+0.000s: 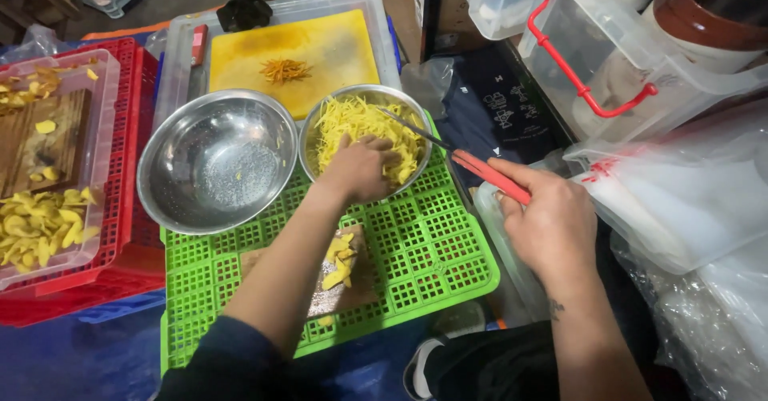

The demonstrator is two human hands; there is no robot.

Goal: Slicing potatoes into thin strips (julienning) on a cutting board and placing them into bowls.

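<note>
Head view looks down on a green plastic lattice crate [432, 257] turned over to serve as a low worktop, with two round steel bowls side by side on its far part. The left hand [360, 169] rests knuckles up inside the right steel bowl [314, 133], its fingers curled down into the heap of pale yellow shredded strips [364, 121], so it seems to gather or press a bunch; what exactly it pinches is hidden under the hand. The right hand [552, 225] is closed around the red handle of a thin-bladed knife [448, 151], held off the crate's right edge with the blade slanting over the bowl's rim toward the shreds, probably to keep the edge away from the other hand. The larger empty steel bowl [216, 161] sits touching the filled one on its left, within easy reach. Under the left forearm a small brown wooden board [364, 285] carries a few yellow slices [338, 261]. Behind the bowls a yellow cutting board [320, 49] lies on a clear lid, bearing a small tuft of orange shreds [285, 70]. At far left a clear plastic tray [100, 113] of yellow slices sits on a red crate [128, 265]. Room is tight: clear plastic bags [688, 201] and a clear box with a red handle [588, 65] crowd the right side, leaving open space mainly on the crate's near right corner.
</note>
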